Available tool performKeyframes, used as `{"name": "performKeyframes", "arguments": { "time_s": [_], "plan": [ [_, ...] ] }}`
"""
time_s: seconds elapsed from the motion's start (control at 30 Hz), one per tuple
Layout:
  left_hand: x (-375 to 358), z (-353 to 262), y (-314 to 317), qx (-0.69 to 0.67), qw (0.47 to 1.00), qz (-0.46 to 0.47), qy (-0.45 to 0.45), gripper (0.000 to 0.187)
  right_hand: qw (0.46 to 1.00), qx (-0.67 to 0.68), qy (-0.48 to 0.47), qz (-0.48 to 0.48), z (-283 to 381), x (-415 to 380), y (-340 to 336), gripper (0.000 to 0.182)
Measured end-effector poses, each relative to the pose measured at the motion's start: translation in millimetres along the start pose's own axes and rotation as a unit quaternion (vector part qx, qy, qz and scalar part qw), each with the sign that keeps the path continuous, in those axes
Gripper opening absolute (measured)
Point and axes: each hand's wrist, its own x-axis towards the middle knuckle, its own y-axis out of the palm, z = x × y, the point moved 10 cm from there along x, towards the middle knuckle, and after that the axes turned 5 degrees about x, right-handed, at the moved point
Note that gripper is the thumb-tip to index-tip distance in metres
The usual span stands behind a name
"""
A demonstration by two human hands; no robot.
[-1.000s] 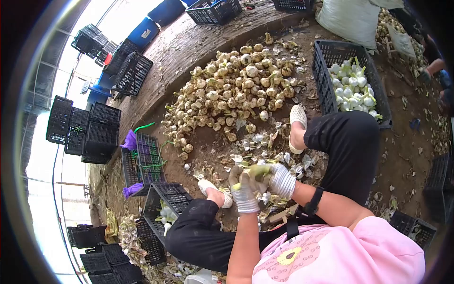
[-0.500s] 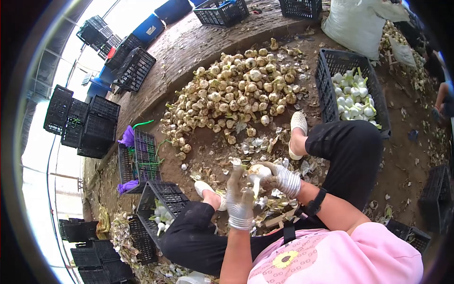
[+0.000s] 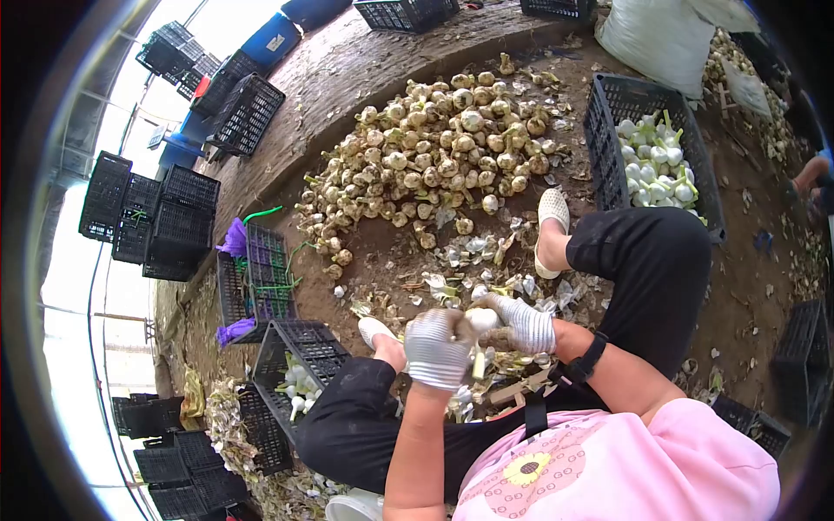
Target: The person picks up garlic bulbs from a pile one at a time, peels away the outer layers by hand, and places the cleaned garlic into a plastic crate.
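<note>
A whitish garlic bulb (image 3: 483,321) with its stem pointing down sits between my two gloved hands, above the peelings on the ground. My right hand (image 3: 521,323) is closed around the bulb from the right. Against the bulb's left side, my left hand (image 3: 440,347) is curled with its back to the camera; its fingertips are hidden, so what it grips cannot be made out. Beyond them lies a large pile of unpeeled garlic (image 3: 434,156). Cleaned white bulbs (image 3: 656,161) fill part of a black crate (image 3: 599,130) at the right.
Another black crate (image 3: 321,347) with some white bulbs stands by my left knee. Beside it is a crate with purple and green ties (image 3: 265,269). Stacked crates (image 3: 178,217) stand at the left, a white sack (image 3: 656,43) at the top right. Another person's hand (image 3: 812,175) shows at the right edge.
My left hand has turned over from raised, spread fingers to a curled shape and moved against the bulb. My right hand still holds the bulb. The view has shifted slightly.
</note>
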Motion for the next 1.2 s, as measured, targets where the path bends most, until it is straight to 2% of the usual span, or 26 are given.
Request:
{"name": "performKeyframes", "arguments": {
  "time_s": [0.03, 0.1, 0.13, 0.23, 0.37, 0.4, 0.5, 0.57, 0.6, 0.63, 0.67, 0.7, 0.73, 0.77, 0.8, 0.83, 0.87, 0.9, 0.93, 0.97, 1.0, 1.03, 1.07, 1.13, 1.17, 1.2],
  "plan": [
    [-10.2, 44.2, 16.4, -0.196, 0.966, 0.008, -0.167, 0.004, 1.0, -0.009, -0.025, 0.015, 8.9, -0.4, 2.7, 0.059],
    [-32.0, 102.2, 40.9, -0.33, 0.878, 0.033, -0.345, 0.003, 0.996, -0.023, -0.074, 0.042, 24.4, -4.4, 7.9, 0.062],
    [-38.6, 110.9, 46.0, -0.332, 0.876, 0.04, -0.348, 0.004, 0.993, 0.014, -0.105, 0.05, 29.0, -5.0, 9.3, 0.065],
    [-50.8, 101.3, 47.5, -0.515, 0.747, -0.01, -0.419, 0.009, 0.984, 0.163, -0.052, 0.048, -5.1, 4.3, -4.9, 0.073],
    [-46.0, 79.2, 45.0, -0.604, 0.688, -0.043, -0.399, 0.01, 0.997, 0.066, -0.028, -0.01, -24.1, 8.7, -5.3, 0.071],
    [-45.3, 78.0, 41.5, -0.612, 0.67, -0.055, -0.416, 0.008, 0.999, -0.028, 0.021, -0.01, -31.1, 8.5, -6.5, 0.064],
    [-46.5, 111.5, 20.9, -0.68, 0.526, -0.176, -0.479, 0.007, 0.993, 0.105, 0.047, 0.018, -13.9, 2.3, 2.7, 0.056],
    [-37.1, 150.5, 3.8, -0.746, 0.507, -0.184, -0.391, 0.01, 0.992, 0.122, 0.026, 0.02, -12.7, 3.0, 1.4, 0.051],
    [-20.2, 149.4, -1.1, -0.9, 0.385, -0.055, -0.199, 0.015, 0.992, 0.126, 0.016, 0.016, -7.2, 1.8, 1.6, 0.05],
    [-37.8, 172.7, -6.2, -0.825, 0.448, -0.141, -0.313, 0.012, 0.991, 0.13, 0.005, 0.015, -2.4, 2.6, 2.4, 0.049],
    [-52.1, 178.2, -21.1, -0.667, 0.59, -0.213, -0.401, 0.016, 0.988, 0.154, 0.004, 0.011, -3.5, 2.3, 3.5, 0.054],
    [-69.9, 178.7, -42.5, -0.469, 0.696, -0.272, -0.47, 0.02, 0.986, 0.162, 0.012, 0.02, -5.6, 3.8, 4.5, 0.053],
    [-66.8, 178.8, -38.8, -0.33, 0.835, -0.123, -0.423, 0.032, 0.985, 0.17, 0.02, 0.027, -7.7, 5.1, 3.9, 0.053],
    [-58.8, 150.8, -29.8, -0.295, 0.893, -0.062, -0.334, 0.044, 0.983, 0.176, 0.031, 0.034, -10.5, 5.7, 3.7, 0.053],
    [-55.8, 119.5, -19.0, -0.252, 0.905, -0.017, -0.343, 0.054, 0.983, 0.174, 0.024, 0.06, -10.2, 6.7, 7.5, 0.052],
    [-44.7, 80.9, -21.0, -0.198, 0.95, -0.002, -0.242, 0.06, 0.988, 0.15, 0.012, 0.036, -7.8, 7.8, 4.9, 0.052],
    [-36.4, 48.7, -23.5, -0.206, 0.969, -0.049, -0.124, 0.067, 0.992, 0.125, 0.0, 0.015, -2.8, 7.4, 6.9, 0.052],
    [-33.2, 22.8, -25.1, -0.104, 0.991, -0.059, -0.052, 0.069, 0.995, 0.1, -0.014, 0.001, 1.0, 8.5, 10.5, 0.051],
    [-35.8, 9.6, -25.3, -0.039, 0.993, -0.107, -0.024, 0.061, 0.994, 0.108, -0.014, 0.005, -1.5, 9.6, 14.1, 0.049],
    [-33.2, 9.8, -24.1, -0.067, 0.99, -0.116, -0.037, 0.043, 0.991, 0.118, 0.064, 0.023, -13.8, 2.7, 17.5, 0.046],
    [-29.1, 6.6, -37.1, -0.053, 0.987, -0.153, -0.018, 0.028, 0.987, 0.139, 0.065, 0.04, -19.5, 1.6, 20.8, 0.046],
    [-32.6, 25.6, -30.9, -0.138, 0.976, -0.153, -0.067, 0.02, 0.996, -0.061, -0.069, -0.014, -16.1, 7.8, 8.4, 0.048],
    [-31.1, 26.5, -34.2, -0.138, 0.979, -0.136, -0.068, 0.017, 0.994, 0.102, 0.032, 0.016, -8.5, 5.5, 31.2, 0.053],
    [-27.1, 33.3, -39.3, -0.15, 0.981, -0.099, -0.066, 0.012, 0.998, 0.046, 0.051, 0.004, -18.8, 8.9, 27.1, 0.058],
    [-26.5, 36.4, -33.8, -0.163, 0.982, -0.078, -0.062, 0.01, 0.999, 0.038, 0.02, 0.02, -11.9, 8.5, 32.5, 0.057],
    [-41.7, 84.6, 23.1, -0.585, 0.779, -0.133, -0.181, 0.011, 0.999, 0.031, -0.011, 0.036, -4.9, 8.4, 37.7, 0.056]
  ]
}}
